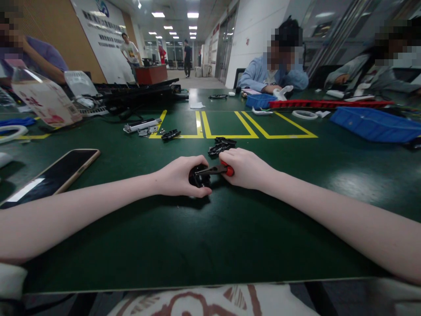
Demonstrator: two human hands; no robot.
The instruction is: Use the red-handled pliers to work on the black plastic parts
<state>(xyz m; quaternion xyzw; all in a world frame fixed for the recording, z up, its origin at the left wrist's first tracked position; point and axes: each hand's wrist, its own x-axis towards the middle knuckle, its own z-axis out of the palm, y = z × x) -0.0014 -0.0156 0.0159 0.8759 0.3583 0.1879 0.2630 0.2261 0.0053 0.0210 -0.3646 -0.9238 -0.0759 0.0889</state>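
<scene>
My left hand is closed around a small black part, thumb below and fingers above it, just over the green table. My right hand grips the red handles of a pair of pliers. The pliers point left, and their jaws reach the black part between my left thumb and fingers. Whether the jaws are closed on it I cannot tell. Right behind my right hand lie several black plastic pieces. Another black piece lies farther left, on the yellow tape.
A phone lies beside my left forearm. A plastic bottle stands at far left. Silvery metal parts lie near yellow tape outlines. A blue tray sits at right, a red strip behind. People sit across the table.
</scene>
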